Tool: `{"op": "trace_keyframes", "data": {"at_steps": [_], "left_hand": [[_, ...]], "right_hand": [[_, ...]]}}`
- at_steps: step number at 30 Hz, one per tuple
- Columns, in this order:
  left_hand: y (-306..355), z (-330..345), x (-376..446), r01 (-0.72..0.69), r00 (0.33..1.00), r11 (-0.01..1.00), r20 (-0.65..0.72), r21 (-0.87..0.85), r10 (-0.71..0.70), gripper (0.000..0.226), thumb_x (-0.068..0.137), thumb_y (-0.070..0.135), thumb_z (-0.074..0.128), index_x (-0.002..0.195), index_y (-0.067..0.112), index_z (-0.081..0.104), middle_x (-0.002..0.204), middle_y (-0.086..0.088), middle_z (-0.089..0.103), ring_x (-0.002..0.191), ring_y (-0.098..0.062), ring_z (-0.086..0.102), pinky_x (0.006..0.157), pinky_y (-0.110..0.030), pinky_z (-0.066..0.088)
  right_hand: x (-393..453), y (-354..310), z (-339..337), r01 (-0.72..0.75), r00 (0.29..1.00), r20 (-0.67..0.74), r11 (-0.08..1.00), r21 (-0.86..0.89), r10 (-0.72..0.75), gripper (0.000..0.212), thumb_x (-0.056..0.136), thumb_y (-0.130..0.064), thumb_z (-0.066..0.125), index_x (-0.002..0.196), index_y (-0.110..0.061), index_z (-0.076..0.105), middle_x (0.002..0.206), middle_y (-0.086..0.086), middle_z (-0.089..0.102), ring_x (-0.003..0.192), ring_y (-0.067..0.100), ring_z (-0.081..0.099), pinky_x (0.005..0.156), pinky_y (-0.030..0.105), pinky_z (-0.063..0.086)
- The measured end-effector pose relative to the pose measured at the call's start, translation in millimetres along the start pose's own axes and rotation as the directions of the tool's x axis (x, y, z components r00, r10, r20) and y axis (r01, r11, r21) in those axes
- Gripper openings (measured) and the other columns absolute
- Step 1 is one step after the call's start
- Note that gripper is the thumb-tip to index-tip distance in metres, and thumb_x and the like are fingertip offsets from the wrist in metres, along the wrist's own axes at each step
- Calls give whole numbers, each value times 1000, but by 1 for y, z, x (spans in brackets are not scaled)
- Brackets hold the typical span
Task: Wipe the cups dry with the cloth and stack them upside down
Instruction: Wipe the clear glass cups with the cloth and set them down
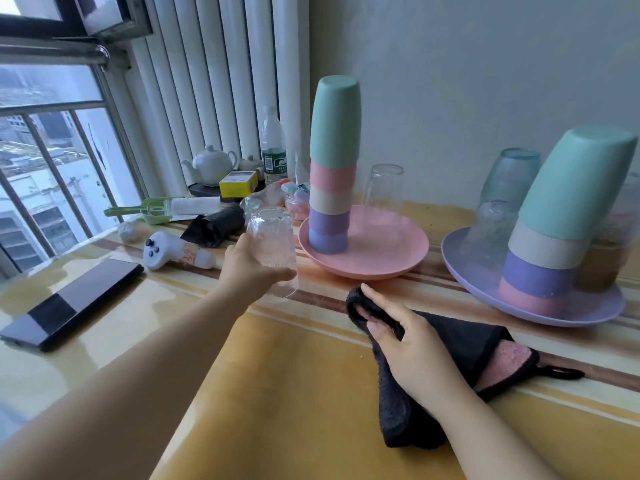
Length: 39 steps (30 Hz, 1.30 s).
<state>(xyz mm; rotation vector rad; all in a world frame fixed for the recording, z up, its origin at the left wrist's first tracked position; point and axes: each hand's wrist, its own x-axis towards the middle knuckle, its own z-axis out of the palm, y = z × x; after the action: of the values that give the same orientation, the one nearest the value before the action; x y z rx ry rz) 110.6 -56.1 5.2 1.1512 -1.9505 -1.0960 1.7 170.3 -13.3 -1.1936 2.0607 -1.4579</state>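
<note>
The left hand has its grip curled round a clear ribbed glass cup, upside down above the yellow striped bench just left of the pink plate bearing an inverted pastel cup stack, while the right hand pinches the black cloth lying on the bench.

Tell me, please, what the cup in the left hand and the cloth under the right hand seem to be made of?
Cup: clear glass or hard plastic, see-through and glossy; which one is unclear. Cloth: soft terry-like fabric, black with a pink side, fuzzy and matte.
</note>
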Motion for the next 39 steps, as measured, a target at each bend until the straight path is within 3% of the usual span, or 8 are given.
{"op": "trace_keyframes", "data": {"at_steps": [8,16,22,25,29,34,37,39], "left_hand": [[-10,-8,10,-21,998,999,52,-34,23,76,57,17,92,119,23,47,118,0,60,110,-25,57,95,-47,50],[-10,-10,19,-13,996,995,87,-101,21,70,62,14,90,115,25,47,112,2,61,106,-21,59,85,-34,49],[-15,-13,17,1,989,996,150,-92,13,86,51,26,91,123,26,44,121,1,58,112,-20,57,97,-42,50],[-15,-19,19,8,979,997,204,-78,8,76,63,19,90,125,19,46,116,0,61,103,-15,61,86,-32,52],[-12,-42,24,21,961,999,275,-36,-10,52,83,-6,65,126,15,44,120,-6,53,92,-8,56,70,-22,47],[-16,-72,49,-57,993,998,109,25,54,43,89,-9,55,121,19,50,125,-3,57,88,-11,60,71,-31,51],[-9,-72,67,-119,977,992,181,32,111,49,90,-4,60,131,20,50,134,-1,55,93,-10,61,81,-30,48],[-2,-69,77,-132,953,991,278,13,123,57,88,-2,63,136,25,47,140,4,49,106,-15,58,88,-34,47]], "right_hand": [[2,2,1,21,1000,-13,1000,3,-21,47,93,-13,53,126,-47,50,123,-30,52,110,-28,37,81,-7,30],[1,1,2,45,999,-28,999,-1,-45,47,92,-11,54,124,-46,51,118,-33,53,105,-27,45,79,-6,31],[0,-1,3,40,998,-37,999,-13,-41,46,93,-12,53,125,-45,50,116,-35,51,102,-28,45,77,-5,32],[0,-3,2,40,999,-34,999,-20,-41,46,93,-13,53,124,-46,49,113,-38,50,96,-29,47,75,-5,33],[0,-3,1,37,999,-33,999,-33,-38,46,93,-13,53,123,-46,49,111,-41,49,97,-31,45,75,-6,32],[0,-5,3,5,1000,-2,997,-77,-5,46,94,-14,52,121,-52,46,90,-53,53,102,-27,45,80,1,40],[2,-8,5,-13,1000,-8,995,-104,13,47,94,-15,52,121,-52,45,105,-42,51,104,-28,42,78,-3,38],[4,-11,7,-40,999,5,993,-110,41,47,94,-16,51,122,-53,45,105,-41,51,109,-17,44,77,-4,38]]}}
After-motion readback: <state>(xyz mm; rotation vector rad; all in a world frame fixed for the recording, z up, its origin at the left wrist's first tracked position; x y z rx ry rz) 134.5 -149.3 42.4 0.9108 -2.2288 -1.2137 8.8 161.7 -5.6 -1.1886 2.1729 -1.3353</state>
